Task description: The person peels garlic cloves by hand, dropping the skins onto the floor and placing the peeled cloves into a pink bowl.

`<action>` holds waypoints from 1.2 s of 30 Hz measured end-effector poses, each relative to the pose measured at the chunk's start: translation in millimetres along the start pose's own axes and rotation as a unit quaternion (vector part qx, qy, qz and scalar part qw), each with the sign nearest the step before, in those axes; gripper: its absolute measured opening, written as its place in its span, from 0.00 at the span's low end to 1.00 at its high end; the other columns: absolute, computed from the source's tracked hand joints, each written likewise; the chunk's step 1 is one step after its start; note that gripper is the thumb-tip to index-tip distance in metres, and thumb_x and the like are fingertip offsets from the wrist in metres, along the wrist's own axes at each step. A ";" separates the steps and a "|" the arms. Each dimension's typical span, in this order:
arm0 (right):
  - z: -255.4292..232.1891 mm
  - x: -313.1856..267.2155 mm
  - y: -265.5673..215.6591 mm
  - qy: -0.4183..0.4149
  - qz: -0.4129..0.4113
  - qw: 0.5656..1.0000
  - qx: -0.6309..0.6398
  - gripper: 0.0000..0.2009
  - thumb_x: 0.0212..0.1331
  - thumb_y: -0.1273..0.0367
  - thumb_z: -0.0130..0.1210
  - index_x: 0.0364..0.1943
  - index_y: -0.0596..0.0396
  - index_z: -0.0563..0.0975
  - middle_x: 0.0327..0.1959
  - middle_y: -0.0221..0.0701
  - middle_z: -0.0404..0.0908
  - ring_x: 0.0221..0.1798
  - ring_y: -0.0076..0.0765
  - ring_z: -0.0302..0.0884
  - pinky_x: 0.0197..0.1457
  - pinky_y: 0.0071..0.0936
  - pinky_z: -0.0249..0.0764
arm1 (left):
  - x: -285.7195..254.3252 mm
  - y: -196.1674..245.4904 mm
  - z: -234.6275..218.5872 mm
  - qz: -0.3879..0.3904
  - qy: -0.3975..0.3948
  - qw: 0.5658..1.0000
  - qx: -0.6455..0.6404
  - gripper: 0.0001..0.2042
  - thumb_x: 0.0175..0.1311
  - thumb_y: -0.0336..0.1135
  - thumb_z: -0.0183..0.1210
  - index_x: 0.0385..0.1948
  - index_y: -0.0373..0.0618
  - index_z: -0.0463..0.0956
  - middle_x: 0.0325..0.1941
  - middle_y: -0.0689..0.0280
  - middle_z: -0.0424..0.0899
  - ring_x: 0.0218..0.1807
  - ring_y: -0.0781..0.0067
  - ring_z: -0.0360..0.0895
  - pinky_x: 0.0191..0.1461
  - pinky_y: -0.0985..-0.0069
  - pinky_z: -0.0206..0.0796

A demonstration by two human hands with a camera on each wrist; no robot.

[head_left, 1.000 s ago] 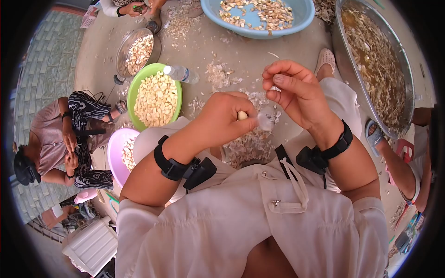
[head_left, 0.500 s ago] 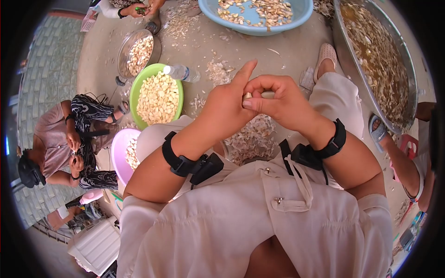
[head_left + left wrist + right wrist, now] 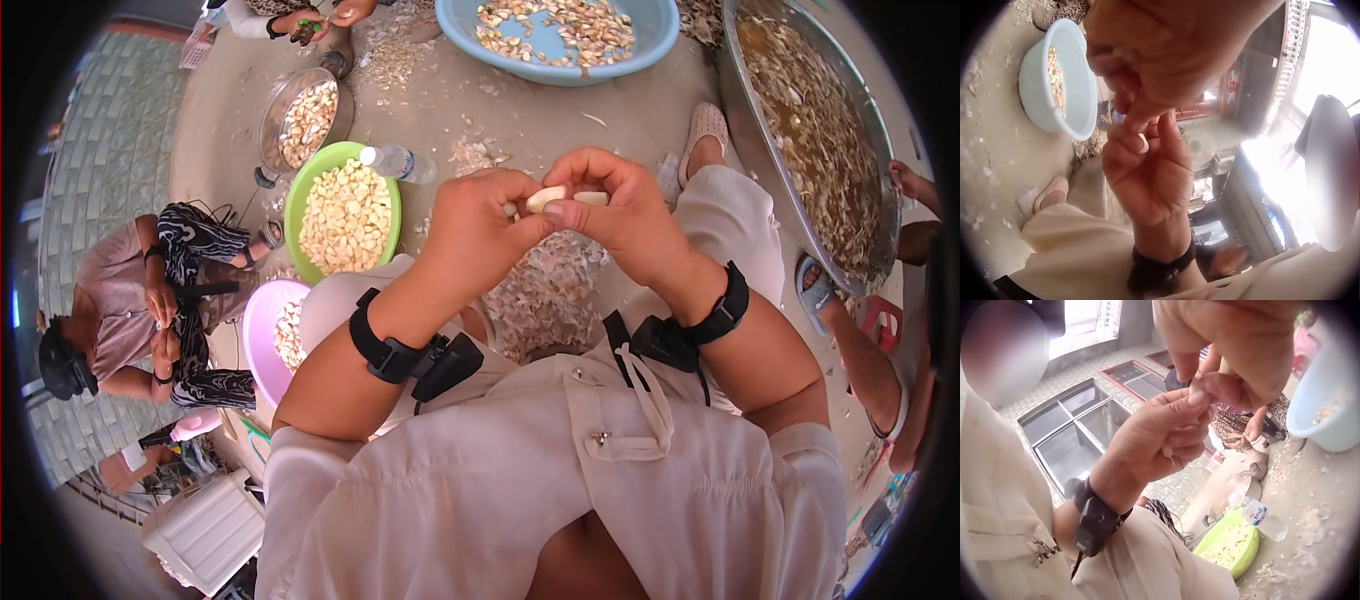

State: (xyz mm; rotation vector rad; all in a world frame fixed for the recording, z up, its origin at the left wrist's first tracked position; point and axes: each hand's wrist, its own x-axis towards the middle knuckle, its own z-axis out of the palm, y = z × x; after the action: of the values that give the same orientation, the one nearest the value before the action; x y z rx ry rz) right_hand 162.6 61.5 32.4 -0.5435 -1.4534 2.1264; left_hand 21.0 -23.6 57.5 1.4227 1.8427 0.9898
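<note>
In the head view a pale garlic clove [image 3: 546,199] is pinched between the fingertips of my left hand [image 3: 478,228] and right hand [image 3: 632,216], which meet above the peel pile [image 3: 545,300]. A second clove [image 3: 591,198] lies in my right hand's curled fingers, and shows as a white piece [image 3: 1143,144] in the left wrist view. The right wrist view shows my left thumb and finger on the pinched clove [image 3: 1195,386], with another pale piece [image 3: 1167,452] held under the lower fingers of that hand.
A green basin [image 3: 394,225] of peeled cloves, a bottle [image 3: 398,162] and a pink basin [image 3: 252,340] lie left. Ahead are a metal bowl [image 3: 347,115] and a blue basin [image 3: 655,60]; a large metal tub [image 3: 740,130] stands right. Other people sit around.
My hands were apart a second ago and have come together. My left thumb, raised half a second ago, has come down, and the pinched clove shows more fully between the fingertips.
</note>
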 end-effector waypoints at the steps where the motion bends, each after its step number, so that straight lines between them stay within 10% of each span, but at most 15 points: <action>1: -0.1 -0.4 1.8 -0.007 0.006 1.000 0.005 0.08 0.52 0.73 0.56 0.36 0.59 0.74 0.27 0.24 0.73 0.31 0.16 0.69 0.35 0.15 0.67 | -0.5 0.9 -1.0 0.009 0.003 1.000 0.013 0.09 0.42 0.31 0.66 0.24 0.40 0.78 0.20 0.62 0.76 0.22 0.72 0.73 0.27 0.78 0.64; 18: -4.5 0.3 -1.2 0.028 -0.047 0.998 0.020 0.09 0.49 0.78 0.56 0.35 0.57 0.73 0.34 0.26 0.75 0.37 0.18 0.71 0.39 0.15 0.68 | -3.3 4.6 -14.2 -0.139 -0.036 0.950 -0.277 0.08 0.51 0.32 0.61 0.29 0.36 0.78 0.25 0.70 0.78 0.27 0.87 0.70 0.30 0.87 0.61; 36: -0.3 0.8 -4.6 -0.006 0.093 0.958 0.272 0.12 0.56 0.77 0.49 0.45 0.62 0.71 0.38 0.33 0.75 0.36 0.26 0.76 0.42 0.20 0.75 | -1.9 11.4 -7.0 -0.052 0.019 0.972 -0.228 0.03 0.52 0.24 0.56 0.28 0.39 0.76 0.27 0.73 0.75 0.30 0.88 0.67 0.33 0.89 0.58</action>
State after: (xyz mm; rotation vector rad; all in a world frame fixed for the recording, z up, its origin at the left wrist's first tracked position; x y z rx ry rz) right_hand 163.0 63.6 36.6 -0.4640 -0.7808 2.5414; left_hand 21.6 -25.1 71.0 1.0250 1.5632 1.2907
